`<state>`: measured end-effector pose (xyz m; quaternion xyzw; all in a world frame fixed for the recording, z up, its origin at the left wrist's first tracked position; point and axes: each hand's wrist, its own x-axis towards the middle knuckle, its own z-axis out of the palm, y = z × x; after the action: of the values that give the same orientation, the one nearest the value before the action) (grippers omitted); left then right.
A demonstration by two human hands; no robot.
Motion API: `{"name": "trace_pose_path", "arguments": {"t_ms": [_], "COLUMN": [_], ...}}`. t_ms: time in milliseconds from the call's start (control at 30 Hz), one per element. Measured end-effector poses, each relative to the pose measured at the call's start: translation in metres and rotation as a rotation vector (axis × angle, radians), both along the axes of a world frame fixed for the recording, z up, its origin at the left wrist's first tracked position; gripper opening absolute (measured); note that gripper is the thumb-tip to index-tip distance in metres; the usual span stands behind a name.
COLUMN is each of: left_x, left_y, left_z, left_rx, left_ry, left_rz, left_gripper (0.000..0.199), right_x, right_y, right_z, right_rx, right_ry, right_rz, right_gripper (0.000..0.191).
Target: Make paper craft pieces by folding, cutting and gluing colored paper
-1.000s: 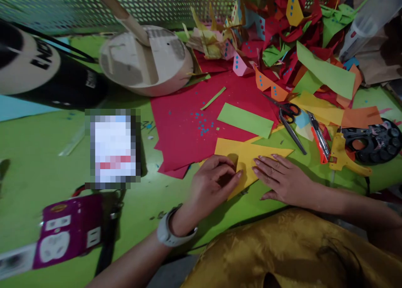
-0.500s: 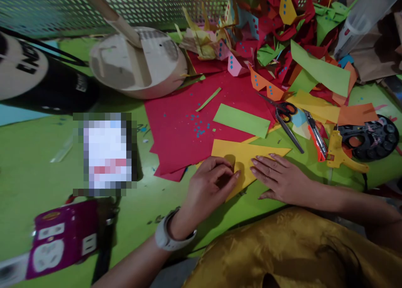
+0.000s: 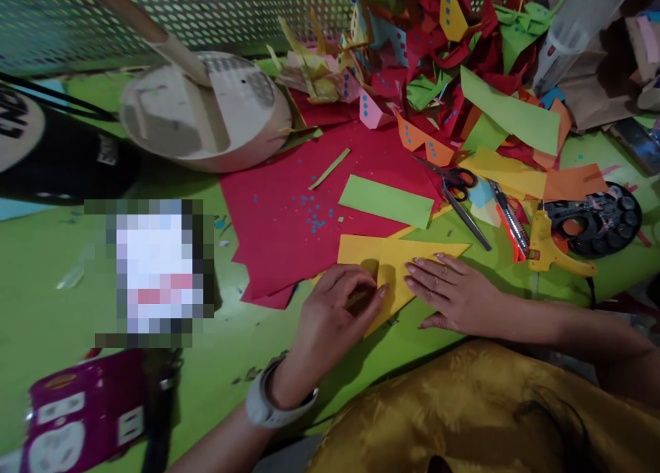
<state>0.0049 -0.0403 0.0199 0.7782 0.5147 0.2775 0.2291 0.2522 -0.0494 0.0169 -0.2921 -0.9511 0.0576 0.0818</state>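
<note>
A folded sheet of yellow paper (image 3: 394, 253) lies on the green table in front of me, its pointed end to the right. My left hand (image 3: 333, 315), with a grey watch (image 3: 268, 404) on the wrist, is curled over the paper's left part, thumb and fingertips drawn together at a flap; the exact grip is partly hidden. Flat on the paper's right part rests my right hand (image 3: 454, 294), fingers stretched out. Just beyond the yellow paper, a green paper strip (image 3: 386, 200) lies on red sheets (image 3: 278, 218) sprinkled with small blue dots.
Scissors (image 3: 456, 181), tweezers (image 3: 469, 215), an orange cutter (image 3: 510, 218), a yellow glue gun (image 3: 544, 243) and a black round palette (image 3: 598, 218) lie at right. Behind is a heap of folded colored paper (image 3: 433, 143). At left are a round wooden-handled container (image 3: 206, 115), black bag (image 3: 56, 157) and purple pouch (image 3: 103, 397).
The view has shifted slightly, so things appear a little further left. Both hands keep nearly the same pose on the yellow paper.
</note>
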Motion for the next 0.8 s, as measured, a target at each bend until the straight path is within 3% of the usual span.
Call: {"name": "trace_pose_path", "arguments": {"t_ms": [67,233,300,467,567,800], "left_x": [-0.002,-0.003,-0.004,-0.011,-0.014,-0.011], "left_y": [-0.002,-0.005,-0.004,0.001,0.003,0.008], "left_z": [-0.002,-0.003,-0.007,-0.027,-0.033,-0.015], "left_rx": [0.048,0.255,0.290,0.257,0.275,0.318], "left_ry": [0.044,0.198,0.219,0.206,0.222,0.338], "left_rz": [-0.018,-0.127,-0.163,-0.420,-0.473,-0.559], "left_gripper": [0.013,0.064,0.076,0.068,0.065,0.051], "right_x": [0.000,-0.002,-0.003,-0.002,0.000,0.015], "right_y": [0.000,0.000,0.000,-0.001,-0.002,-0.005], "right_z": [-0.001,-0.003,-0.004,-0.008,-0.008,-0.007], "right_rx": [-0.008,-0.050,-0.034,-0.023,-0.048,-0.097], "right_ry": [0.010,-0.002,-0.011,-0.055,-0.074,-0.077], "right_rz": [0.002,-0.025,-0.034,-0.033,-0.020,-0.067], "right_gripper": [0.063,0.063,0.063,0.065,0.069,0.086]}}
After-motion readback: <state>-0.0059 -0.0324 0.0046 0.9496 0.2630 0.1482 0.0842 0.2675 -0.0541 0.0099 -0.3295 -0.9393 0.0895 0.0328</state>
